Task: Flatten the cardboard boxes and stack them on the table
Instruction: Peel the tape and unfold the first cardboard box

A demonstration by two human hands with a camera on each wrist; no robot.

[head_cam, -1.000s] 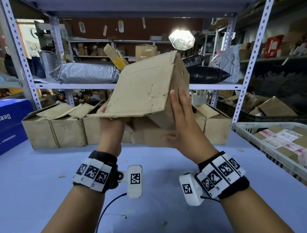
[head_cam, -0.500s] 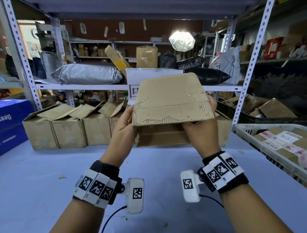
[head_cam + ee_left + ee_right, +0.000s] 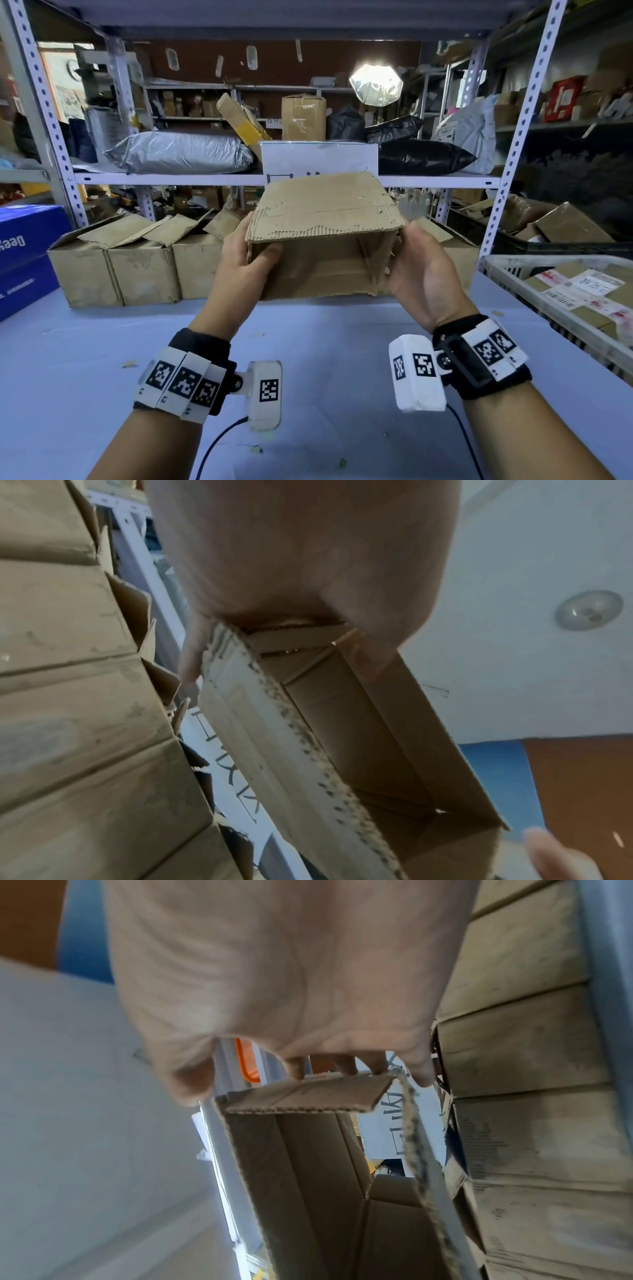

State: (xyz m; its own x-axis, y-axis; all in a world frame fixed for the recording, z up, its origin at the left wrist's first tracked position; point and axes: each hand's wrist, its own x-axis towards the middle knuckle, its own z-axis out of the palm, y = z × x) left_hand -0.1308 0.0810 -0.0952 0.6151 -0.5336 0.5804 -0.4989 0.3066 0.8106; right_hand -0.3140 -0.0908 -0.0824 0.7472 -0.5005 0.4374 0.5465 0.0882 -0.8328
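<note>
I hold a worn brown cardboard box (image 3: pixel 325 209) in the air above the blue-grey table (image 3: pixel 325 370), its open end facing me. My left hand (image 3: pixel 246 270) grips its left wall, thumb inside the opening and fingers outside. My right hand (image 3: pixel 421 274) holds the right wall, fingers curled behind it. In the left wrist view the box (image 3: pixel 342 750) runs away from the left hand (image 3: pixel 301 561) as a hollow tube. The right wrist view shows the right hand (image 3: pixel 274 974) with its fingers over a short flap of the box (image 3: pixel 308 1177).
A row of open cardboard boxes (image 3: pixel 144 267) stands along the table's back edge under the shelf. A blue carton (image 3: pixel 27 253) sits at the far left. A white crate (image 3: pixel 513 274) with labelled parcels is at the right. Metal shelf uprights (image 3: pixel 513 137) flank the table.
The box has turned from tilted side-on to level with its open end towards me. Both hands have shifted to its left and right walls and dropped a little.
</note>
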